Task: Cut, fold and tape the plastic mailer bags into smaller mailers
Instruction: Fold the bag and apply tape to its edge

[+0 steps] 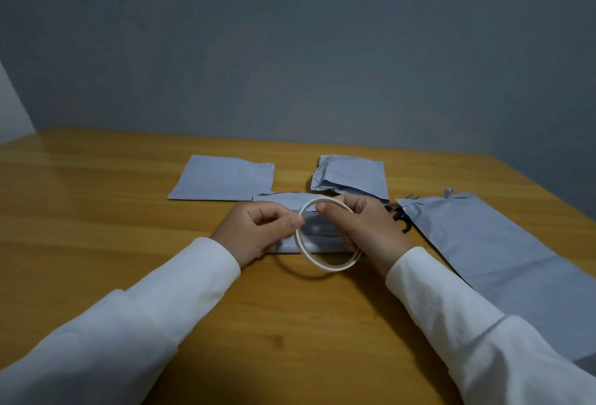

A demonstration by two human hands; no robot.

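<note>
Both hands' grip (361,230) (left (258,230) pinching) holds tape roll (325,237).

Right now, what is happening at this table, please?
A person in white sleeves is working over a wooden table. The right hand holds a thin tape ring raised above a folded grey mailer piece, and the left hand pinches at the ring's edge, likely to find the tape end. Two smaller grey pieces lie behind, and a long uncut mailer bag lies to the right, with black scissors partly hidden beside it.
</note>
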